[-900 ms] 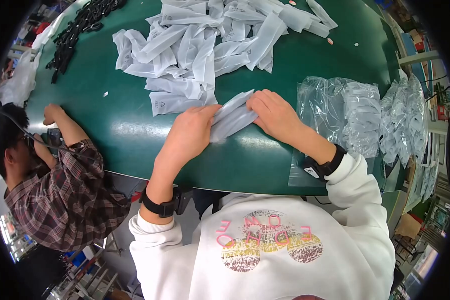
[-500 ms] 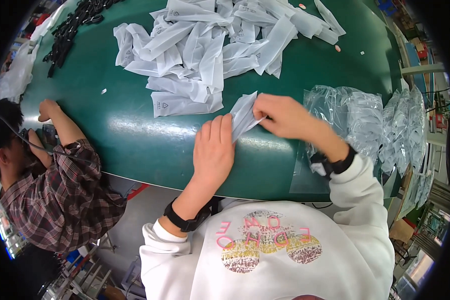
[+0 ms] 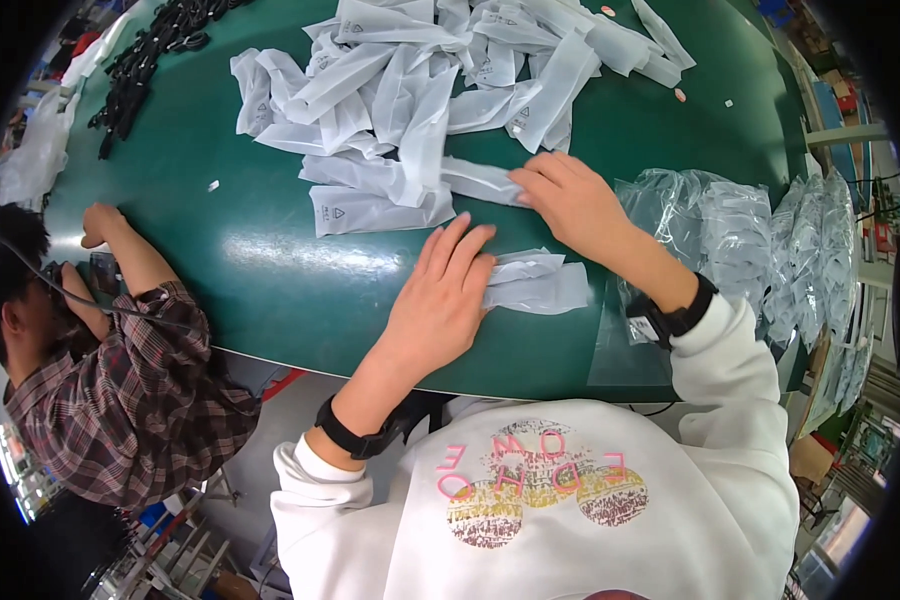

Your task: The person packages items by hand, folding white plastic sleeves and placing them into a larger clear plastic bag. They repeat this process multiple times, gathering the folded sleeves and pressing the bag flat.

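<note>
Head view: right hand (image 3: 575,207) pinches a frosted pouch (image 3: 482,182); left hand (image 3: 436,300) touches overlapping pouches (image 3: 545,288), its grip unclear; gathering seems underway; next move calls for steady pinching.

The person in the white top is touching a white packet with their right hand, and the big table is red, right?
Not red: the table is green, as the head view shows. The right hand is touching a white packet.

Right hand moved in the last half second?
Yes: the bare right hand has moved farther from the near edge of the glossy green table, toward the pile of frosted white sleeves.
</note>
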`<state>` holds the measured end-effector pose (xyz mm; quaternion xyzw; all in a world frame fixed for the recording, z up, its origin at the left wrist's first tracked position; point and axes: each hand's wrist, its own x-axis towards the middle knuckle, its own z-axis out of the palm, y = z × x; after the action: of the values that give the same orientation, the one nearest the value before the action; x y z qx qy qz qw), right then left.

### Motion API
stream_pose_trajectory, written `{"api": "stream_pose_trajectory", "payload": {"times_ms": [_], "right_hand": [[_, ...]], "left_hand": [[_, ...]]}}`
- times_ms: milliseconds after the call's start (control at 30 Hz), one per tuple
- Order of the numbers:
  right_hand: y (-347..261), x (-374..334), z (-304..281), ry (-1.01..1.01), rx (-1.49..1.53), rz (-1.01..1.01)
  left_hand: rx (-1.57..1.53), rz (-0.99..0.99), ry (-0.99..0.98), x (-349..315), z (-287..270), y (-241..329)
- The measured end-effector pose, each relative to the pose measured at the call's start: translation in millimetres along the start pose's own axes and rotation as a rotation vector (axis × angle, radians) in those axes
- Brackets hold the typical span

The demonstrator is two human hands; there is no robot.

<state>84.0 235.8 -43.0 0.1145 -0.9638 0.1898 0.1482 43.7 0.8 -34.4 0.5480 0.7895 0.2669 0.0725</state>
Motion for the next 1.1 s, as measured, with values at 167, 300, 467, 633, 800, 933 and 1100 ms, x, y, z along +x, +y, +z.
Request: {"api": "stream_pose_trajectory", "payload": {"times_ms": [167,300,467,633,800,933,1100], "right_hand": [[6.1,-13.7,-15.1,-0.206,0.439,0.244],[14.8,-5.0,-22.6,-0.437,0.499,0.133],[64.0,53.7,-34.5,0.135,-0.215,-0.161],[106.0,53.6,-25.0,0.039,-0.409,-0.18],[89.2,31.0,-35.0,0.037,-0.332,-0.139],[32.7,9.5,-32.7,0.078,-0.162,-0.046],[0.8,-30.3,-8.7,-0.13,0.514,0.153]], "left_hand": [[0.002,0.054,-0.013,17.3,-2.0,-3.3],[0.04,0.061,-0.02,18.4,-1.0,-5.9],[0.03,0.025,-0.083,13.2,6.8,3.0],[0.031,-0.016,-0.048,7.5,6.4,14.2],[-0.004,-0.025,-0.114,4.4,5.5,25.2],[-0.02,-0.043,-0.125,2.8,6.8,28.6],[0.118,0.059,-0.008,9.3,2.7,29.1]]}}
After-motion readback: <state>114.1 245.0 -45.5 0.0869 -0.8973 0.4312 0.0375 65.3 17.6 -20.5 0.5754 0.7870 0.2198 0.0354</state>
